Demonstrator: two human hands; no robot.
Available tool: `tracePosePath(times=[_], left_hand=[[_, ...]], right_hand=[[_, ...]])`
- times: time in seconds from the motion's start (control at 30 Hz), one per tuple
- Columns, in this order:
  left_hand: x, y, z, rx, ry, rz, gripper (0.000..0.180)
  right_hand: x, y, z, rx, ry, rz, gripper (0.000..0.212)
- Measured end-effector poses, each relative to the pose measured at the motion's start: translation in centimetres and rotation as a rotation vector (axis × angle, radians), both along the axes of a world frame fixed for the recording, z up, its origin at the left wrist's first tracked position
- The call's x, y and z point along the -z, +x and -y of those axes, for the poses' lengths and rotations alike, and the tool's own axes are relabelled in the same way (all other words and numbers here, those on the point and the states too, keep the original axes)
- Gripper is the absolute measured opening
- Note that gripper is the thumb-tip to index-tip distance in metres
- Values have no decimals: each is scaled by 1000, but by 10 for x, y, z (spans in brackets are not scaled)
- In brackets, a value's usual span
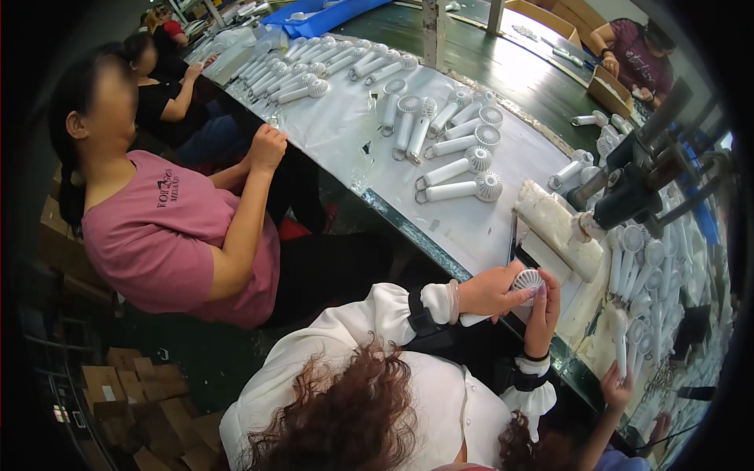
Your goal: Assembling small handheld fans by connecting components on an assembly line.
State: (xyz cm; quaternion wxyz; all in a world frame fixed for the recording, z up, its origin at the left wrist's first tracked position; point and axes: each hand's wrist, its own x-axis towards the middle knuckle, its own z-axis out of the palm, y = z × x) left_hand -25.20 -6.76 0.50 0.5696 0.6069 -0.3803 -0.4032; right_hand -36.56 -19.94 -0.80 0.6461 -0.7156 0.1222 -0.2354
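Observation:
Close to the table's front edge, I hold a white handheld fan between both hands. Its round ribbed head [528,280] faces up, and part of its white handle shows below my left wrist. My left hand [491,291] is closed round the fan, with the thumb along the head. From the other side, my right hand [543,308] grips the head's edge with its fingers; its palm side is partly hidden. Just beyond my hands are a pale padded block [561,228] and a dark press-like fixture [628,200].
Several white fans [459,149] with wrist loops lie in rows on the covered table [345,149]. More fans [640,259] are heaped at the right. A co-worker in pink [169,228] sits at left; another person's hand [617,385] holds a fan at lower right. A blue tray [330,17] stands far back.

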Motion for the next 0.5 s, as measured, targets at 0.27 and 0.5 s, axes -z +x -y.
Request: tracePosePath(times=[0.27, 0.5], left_hand=[[5, -3, 11, -109, 101, -39, 25], [1, 10, 10, 10, 73, -451, 29]], right_hand=[[8, 6, 6, 35, -176, 8, 28], [-1, 15, 14, -102, 183, 4, 25]])
